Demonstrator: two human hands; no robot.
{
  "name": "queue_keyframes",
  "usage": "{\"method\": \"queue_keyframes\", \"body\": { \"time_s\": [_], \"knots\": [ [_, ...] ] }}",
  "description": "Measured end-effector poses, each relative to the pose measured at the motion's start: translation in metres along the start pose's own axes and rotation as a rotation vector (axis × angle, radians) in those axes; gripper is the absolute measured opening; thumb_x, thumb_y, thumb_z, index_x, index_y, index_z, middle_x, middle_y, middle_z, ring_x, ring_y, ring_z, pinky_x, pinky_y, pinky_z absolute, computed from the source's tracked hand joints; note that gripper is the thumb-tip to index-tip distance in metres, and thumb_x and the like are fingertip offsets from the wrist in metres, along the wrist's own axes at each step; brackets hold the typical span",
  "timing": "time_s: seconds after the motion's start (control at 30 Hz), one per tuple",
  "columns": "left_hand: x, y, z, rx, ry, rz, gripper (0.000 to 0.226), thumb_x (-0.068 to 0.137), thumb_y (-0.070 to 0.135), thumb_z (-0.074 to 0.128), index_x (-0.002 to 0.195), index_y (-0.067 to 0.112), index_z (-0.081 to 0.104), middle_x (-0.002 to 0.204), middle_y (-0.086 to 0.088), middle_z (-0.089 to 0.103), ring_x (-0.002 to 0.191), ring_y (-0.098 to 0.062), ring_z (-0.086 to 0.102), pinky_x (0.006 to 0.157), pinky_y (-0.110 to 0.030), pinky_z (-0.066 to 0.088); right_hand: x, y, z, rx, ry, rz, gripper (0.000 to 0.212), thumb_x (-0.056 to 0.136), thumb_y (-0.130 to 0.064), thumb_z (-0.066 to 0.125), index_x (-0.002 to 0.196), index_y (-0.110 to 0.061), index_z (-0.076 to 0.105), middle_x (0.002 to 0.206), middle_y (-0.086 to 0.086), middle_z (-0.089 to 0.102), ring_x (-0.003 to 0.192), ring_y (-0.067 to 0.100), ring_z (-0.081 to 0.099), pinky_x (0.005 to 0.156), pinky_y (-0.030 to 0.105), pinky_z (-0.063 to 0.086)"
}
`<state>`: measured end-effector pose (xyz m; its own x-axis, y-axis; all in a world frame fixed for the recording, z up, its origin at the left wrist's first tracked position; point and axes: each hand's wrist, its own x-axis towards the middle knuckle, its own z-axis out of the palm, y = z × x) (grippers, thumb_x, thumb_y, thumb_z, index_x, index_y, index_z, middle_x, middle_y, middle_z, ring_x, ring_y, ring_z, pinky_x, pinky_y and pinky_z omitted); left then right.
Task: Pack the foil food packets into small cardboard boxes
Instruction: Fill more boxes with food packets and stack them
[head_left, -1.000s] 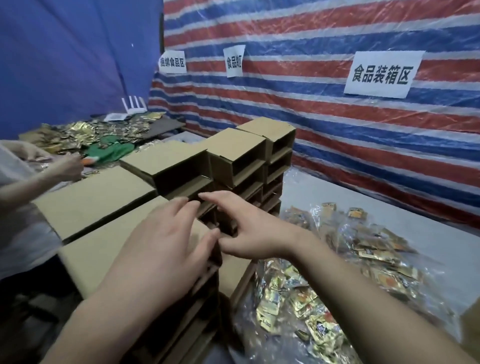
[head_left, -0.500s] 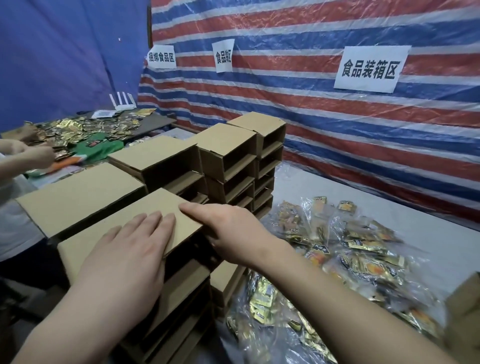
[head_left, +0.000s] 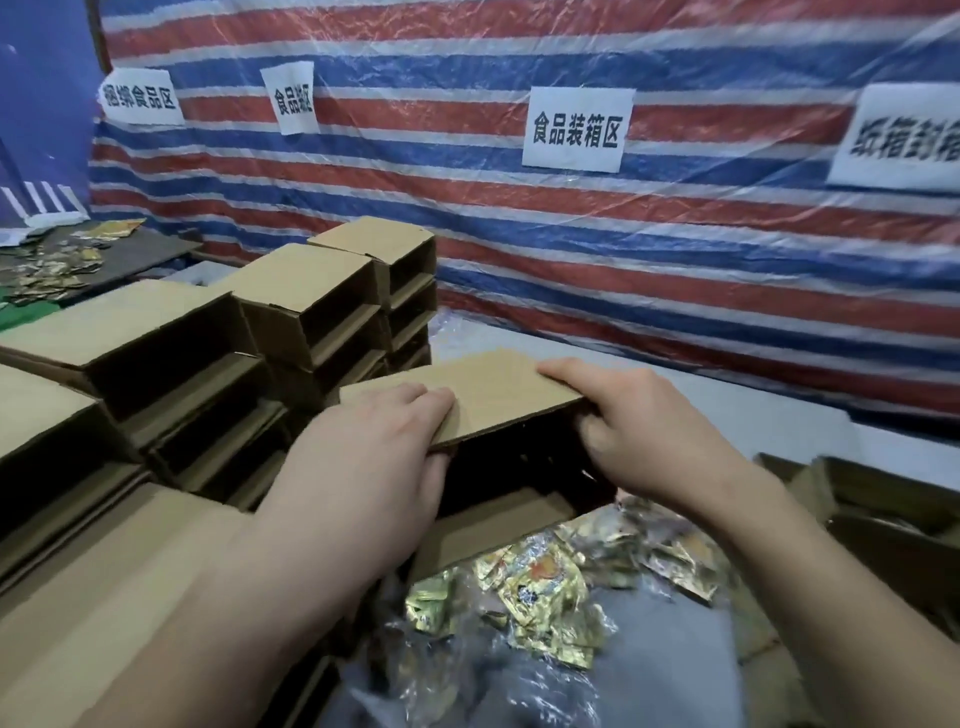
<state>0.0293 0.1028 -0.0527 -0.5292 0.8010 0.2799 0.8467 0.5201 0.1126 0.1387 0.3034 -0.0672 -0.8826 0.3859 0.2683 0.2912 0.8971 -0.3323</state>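
At frame centre, the left hand (head_left: 374, 457) and right hand (head_left: 644, 431) each grip one empty cardboard box (head_left: 483, 395), thumbs under its top panel, which seemingly next needs setting down beside the foil packets (head_left: 545, 587) for filling.

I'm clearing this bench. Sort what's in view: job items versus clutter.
For the job:
- cardboard box, gripped by left hand and right hand
- foil packets below it
- stacked empty boxes

Lying about:
- paper signs on the tarp
- white router
- loose plastic wrap
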Motion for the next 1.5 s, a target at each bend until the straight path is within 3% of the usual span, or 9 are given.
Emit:
{"method": "queue_keyframes", "body": {
  "time_s": [0.17,0.4,0.47,0.6,0.77,0.87,1.1,1.23,1.5],
  "knots": [
    [0.029,0.028,0.065,-0.317,-0.057,0.084,0.033,0.084,0.021,0.057,0.117,0.026,0.059,0.118,0.009,0.062,0.112,-0.014,0.054,0.093,-0.03,0.044,-0.056,0.053,-0.004,-0.062,-0.034,0.254,0.055,0.088,-0.01,0.047,0.135,-0.036,0.056,0.134,-0.001,0.063,0.119,0.024,0.057,0.093,0.029,0.042],
    [0.035,0.065,0.174,-0.681,-0.335,0.072,0.025,0.081,0.031,0.075,0.098,0.031,0.057,0.098,0.012,0.061,0.096,-0.011,0.059,0.077,-0.022,0.04,-0.128,0.105,0.035,-0.041,-0.208,0.551,0.034,0.093,-0.014,0.046,0.121,-0.023,0.063,0.119,0.005,0.068,0.11,0.027,0.06,0.085,0.034,0.048],
    [0.029,0.07,0.2,-0.721,-0.403,0.042,0.025,0.082,0.033,0.076,0.096,0.032,0.056,0.097,0.012,0.061,0.096,-0.01,0.058,0.078,-0.023,0.04,-0.145,0.116,0.056,-0.02,-0.268,0.617,0.027,0.095,-0.016,0.047,0.116,-0.019,0.064,0.115,0.006,0.067,0.11,0.027,0.06,0.077,0.032,0.043],
    [0.007,0.067,0.242,-0.732,-0.543,0.006,0.022,0.089,0.033,0.069,0.106,0.03,0.056,0.108,0.008,0.061,0.103,-0.012,0.057,0.084,-0.024,0.042,-0.174,0.129,0.105,0.055,-0.38,0.726,0.024,0.099,-0.024,0.048,0.116,-0.019,0.064,0.119,0.005,0.067,0.111,0.025,0.06,0.09,0.035,0.049],
    [-0.035,0.044,0.281,-0.71,-0.705,-0.035,0.03,0.092,0.039,0.064,0.115,0.027,0.049,0.11,0.01,0.056,0.1,-0.007,0.054,0.078,-0.016,0.039,-0.207,0.122,0.167,0.174,-0.501,0.795,0.021,0.1,-0.03,0.049,0.107,-0.018,0.065,0.112,0.003,0.068,0.104,0.023,0.061,0.084,0.03,0.048],
    [-0.06,0.029,0.301,-0.717,-0.771,-0.069,0.037,0.092,0.041,0.063,0.121,0.022,0.051,0.114,0.011,0.053,0.105,-0.007,0.051,0.084,-0.016,0.038,-0.22,0.112,0.197,0.209,-0.554,0.815,0.022,0.1,-0.029,0.049,0.105,-0.014,0.065,0.113,0.006,0.068,0.108,0.024,0.06,0.084,0.028,0.044],
    [-0.09,0.0,0.334,-0.742,-0.771,-0.144,0.021,0.094,0.041,0.06,0.106,0.025,0.055,0.104,0.009,0.06,0.094,-0.004,0.055,0.07,-0.006,0.037,-0.224,0.1,0.239,0.256,-0.634,0.85,0.026,0.102,-0.029,0.049,0.11,-0.01,0.064,0.119,0.01,0.066,0.111,0.026,0.059,0.086,0.028,0.043],
    [-0.098,-0.007,0.344,-0.777,-0.759,-0.192,0.018,0.095,0.039,0.059,0.101,0.023,0.058,0.1,0.005,0.064,0.094,-0.008,0.059,0.082,-0.023,0.046,-0.22,0.097,0.25,0.232,-0.64,0.851,0.026,0.101,-0.03,0.049,0.11,-0.01,0.063,0.12,0.012,0.066,0.111,0.027,0.059,0.084,0.029,0.043],
    [-0.112,-0.007,0.347,-0.79,-0.779,-0.241,0.019,0.095,0.046,0.055,0.096,0.027,0.058,0.093,0.008,0.065,0.088,-0.005,0.061,0.082,-0.031,0.053,-0.229,0.095,0.26,0.237,-0.706,0.9,0.029,0.099,-0.039,0.051,0.112,-0.015,0.058,0.114,0.009,0.065,0.105,0.025,0.061,0.08,0.028,0.045]
  ]
}}
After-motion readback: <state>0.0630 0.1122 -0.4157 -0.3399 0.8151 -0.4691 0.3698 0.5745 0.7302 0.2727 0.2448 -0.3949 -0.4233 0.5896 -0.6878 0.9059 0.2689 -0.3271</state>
